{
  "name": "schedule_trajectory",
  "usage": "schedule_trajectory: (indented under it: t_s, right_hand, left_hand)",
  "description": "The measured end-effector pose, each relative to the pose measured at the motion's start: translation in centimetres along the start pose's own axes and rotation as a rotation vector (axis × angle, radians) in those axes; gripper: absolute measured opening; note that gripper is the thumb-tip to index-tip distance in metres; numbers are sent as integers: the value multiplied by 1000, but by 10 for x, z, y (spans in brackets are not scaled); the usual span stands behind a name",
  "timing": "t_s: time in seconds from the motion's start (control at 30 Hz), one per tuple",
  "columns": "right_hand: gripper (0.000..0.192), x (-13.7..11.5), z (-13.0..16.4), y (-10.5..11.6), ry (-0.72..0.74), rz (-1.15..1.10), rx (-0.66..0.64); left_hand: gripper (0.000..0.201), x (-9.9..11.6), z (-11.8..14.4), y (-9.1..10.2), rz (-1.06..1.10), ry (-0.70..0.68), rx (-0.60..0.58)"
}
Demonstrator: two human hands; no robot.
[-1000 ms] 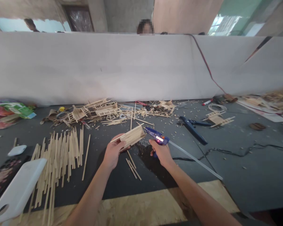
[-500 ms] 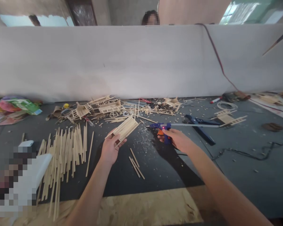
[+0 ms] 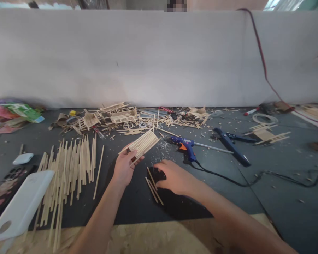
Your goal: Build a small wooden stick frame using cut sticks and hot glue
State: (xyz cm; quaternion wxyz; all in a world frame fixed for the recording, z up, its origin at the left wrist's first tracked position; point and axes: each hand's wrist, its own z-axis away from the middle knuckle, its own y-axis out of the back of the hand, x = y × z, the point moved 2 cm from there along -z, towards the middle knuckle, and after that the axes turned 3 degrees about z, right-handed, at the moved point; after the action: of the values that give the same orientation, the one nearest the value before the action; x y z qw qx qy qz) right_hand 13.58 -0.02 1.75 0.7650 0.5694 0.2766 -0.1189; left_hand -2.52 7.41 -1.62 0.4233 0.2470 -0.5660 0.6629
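Observation:
My left hand holds a small panel of glued wooden sticks, tilted up above the dark mat. My right hand rests palm down on the mat, its fingertips at a few loose short sticks; whether it pinches one I cannot tell. A blue and orange glue gun lies on the mat just beyond my right hand, with a glue stick poking out behind it and its black cord trailing right.
A spread of long wooden sticks lies to the left, beside a white board and a phone. Stick models and scraps line the white partition. Blue cutters lie to the right. Another person's head shows above the partition.
My right hand set the glue gun down on the mat and moved back to the loose short sticks. My left hand kept hold of the stick panel.

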Motion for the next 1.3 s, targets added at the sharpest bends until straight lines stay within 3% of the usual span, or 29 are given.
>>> schedule_trajectory:
  t_s: [0.1, 0.27, 0.5, 0.63, 0.73, 0.83, 0.97, 1.1, 1.3]
  right_hand:
    - [62, -6, -13, -13, 45, 79, -35]
    - [60, -7, -22, -12, 78, 145, -102]
    - [59, -10, -20, -9, 61, 38, -80]
    - [40, -7, -16, -11, 2, -212, -38]
    - [26, -2, -13, -13, -60, -484, 119]
    - [26, 6, -12, -10, -159, -849, 296]
    - [22, 12, -12, -4, -237, -1255, 401]
    - [19, 13, -13, 1, -208, -1438, 498]
    - [10, 14, -15, 1, -86, -1538, 516]
  left_hand:
    - [32, -1, 0, -1, -2, 0, -8]
    - [34, -3, 0, -1, 3, 11, -3]
    - [37, -3, 0, -2, 15, 22, 0]
    - [33, -1, 3, -5, 16, 23, -11]
    - [31, 0, 6, -7, 45, 54, -24]
    - [31, -1, 9, -8, 101, 112, -34]
    - [32, -3, 12, -9, 140, 180, -55]
    - [29, -6, 17, -14, 157, 208, -97]
    - [29, -12, 20, -18, 114, 192, -116]
